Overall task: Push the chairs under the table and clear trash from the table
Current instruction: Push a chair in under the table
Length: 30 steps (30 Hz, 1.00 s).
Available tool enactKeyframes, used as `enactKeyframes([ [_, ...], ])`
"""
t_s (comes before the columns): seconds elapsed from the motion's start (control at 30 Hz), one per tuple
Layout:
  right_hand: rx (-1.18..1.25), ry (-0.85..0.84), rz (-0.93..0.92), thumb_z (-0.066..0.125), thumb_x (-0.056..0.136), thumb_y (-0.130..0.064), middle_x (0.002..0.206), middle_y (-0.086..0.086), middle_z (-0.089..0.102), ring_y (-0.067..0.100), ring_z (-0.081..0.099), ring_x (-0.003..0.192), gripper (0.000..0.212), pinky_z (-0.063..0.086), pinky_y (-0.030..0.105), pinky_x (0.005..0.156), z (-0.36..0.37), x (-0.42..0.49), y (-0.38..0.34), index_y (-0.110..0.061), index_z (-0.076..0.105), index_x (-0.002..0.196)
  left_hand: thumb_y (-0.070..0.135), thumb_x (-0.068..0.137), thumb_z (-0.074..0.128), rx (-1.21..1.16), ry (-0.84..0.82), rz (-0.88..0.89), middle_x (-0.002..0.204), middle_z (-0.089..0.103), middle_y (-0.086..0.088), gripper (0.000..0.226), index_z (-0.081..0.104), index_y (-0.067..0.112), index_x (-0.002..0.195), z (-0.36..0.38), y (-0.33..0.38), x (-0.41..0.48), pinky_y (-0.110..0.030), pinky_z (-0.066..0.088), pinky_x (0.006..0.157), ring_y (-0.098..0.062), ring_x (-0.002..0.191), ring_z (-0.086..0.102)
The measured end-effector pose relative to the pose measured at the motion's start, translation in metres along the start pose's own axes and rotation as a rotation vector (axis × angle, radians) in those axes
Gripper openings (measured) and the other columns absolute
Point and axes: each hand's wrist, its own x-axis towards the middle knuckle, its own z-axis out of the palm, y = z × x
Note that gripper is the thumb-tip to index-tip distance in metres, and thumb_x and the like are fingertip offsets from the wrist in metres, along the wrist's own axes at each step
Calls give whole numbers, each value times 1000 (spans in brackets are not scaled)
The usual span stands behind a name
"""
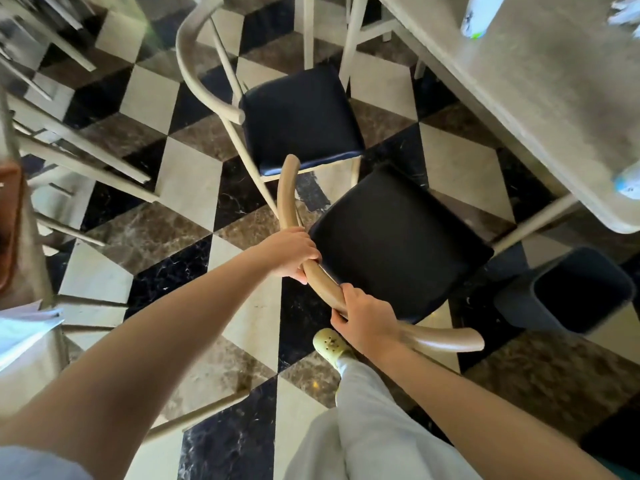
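Note:
A chair with a black seat [398, 244] and a curved tan wooden backrest [287, 195] stands just below me, angled toward the pale table [540, 109] at the upper right. My left hand [291, 254] grips the backrest near its middle. My right hand [367, 320] grips the same rail lower down. A second chair [301, 119] with a black seat stands behind it, beside the table. On the table lie a blurred white bottle [478, 15], crumpled white trash [623, 12] and another pale item [628, 181] at the right edge.
A dark open bin [568, 289] stands on the floor right of the held chair, under the table corner. More pale chair frames [79, 161] crowd the left side. The floor is checkered marble. My foot in a yellow shoe [330, 344] is under the backrest.

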Motion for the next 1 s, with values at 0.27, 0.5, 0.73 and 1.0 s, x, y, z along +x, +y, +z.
enactKeyframes([
  [0.27, 8, -51, 36, 58, 87, -50, 93, -2, 67, 19, 68, 74, 50, 46, 28, 56, 2, 2, -2, -17, 54, 124, 52, 84, 59, -33, -56, 77, 129, 55, 2, 53, 51, 24, 129, 10, -12, 7, -38, 18, 113, -20, 125, 43],
  [0.5, -3, -176, 194, 50, 92, -49, 117, -3, 60, 20, 65, 97, 54, 51, 34, 76, -4, 1, -15, -21, 38, 136, 34, 86, 64, 7, -35, 126, 134, 53, 2, 51, 47, 25, 132, 4, -12, -2, -38, 23, 115, -20, 129, 42],
  [0.73, -135, -169, 447, 61, 88, -41, 112, 3, 62, 27, 62, 102, 45, 46, 36, 77, -2, 5, -31, -20, 41, 122, 20, 87, 63, 36, 10, 205, 128, 59, 0, 45, 53, 20, 130, -14, -38, -4, -34, 31, 110, -19, 123, 49],
  [1.0, -9, -245, 484, 61, 88, -27, 115, 3, 63, 26, 60, 106, 32, 47, 36, 82, -8, 0, -18, -21, 50, 118, 18, 86, 63, 288, -19, 257, 131, 59, 2, 48, 50, 23, 132, -16, -66, 15, -32, 28, 112, -18, 124, 50],
])
